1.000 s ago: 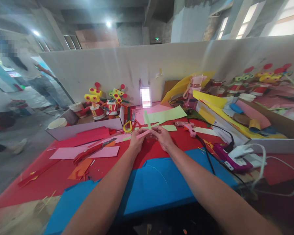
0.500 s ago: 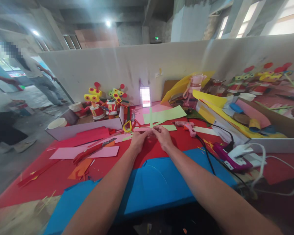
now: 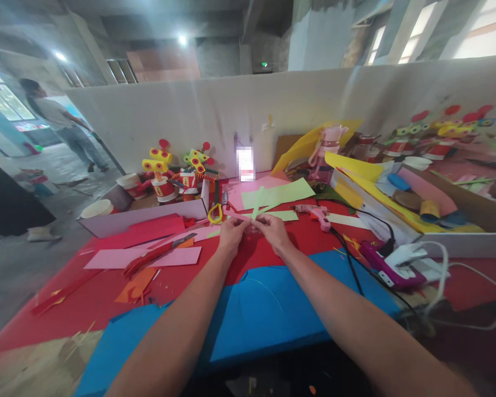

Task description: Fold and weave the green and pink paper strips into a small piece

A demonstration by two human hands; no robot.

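My left hand [image 3: 232, 234] and my right hand [image 3: 275, 230] meet above the red table covering, fingertips pinched close together. Between them they hold a light green paper strip [image 3: 258, 199] that stands up, leaning slightly right, and a pink paper strip [image 3: 235, 215] that points left. The two strips cross at my fingertips; the exact joint is hidden by the fingers. Just behind lie a light green paper sheet [image 3: 289, 193] and scissors with yellow handles [image 3: 215, 214]. To the right of my right hand rests a pink glue gun [image 3: 322, 218].
Left are paper-cup robot figures [image 3: 164, 190], a red-handled cutter [image 3: 152, 258] and pink paper [image 3: 182, 256]. On the right sit a purple power strip [image 3: 386, 267] with cables and a box [image 3: 458, 243] of coloured paper. Blue sheeting [image 3: 264, 309] covers the front edge. A person [image 3: 58, 116] stands far left.
The green strip has tilted from upright towards the right, and the pink strip has turned so its left end sits higher. My hands stay nearly in place. People at the left have moved.
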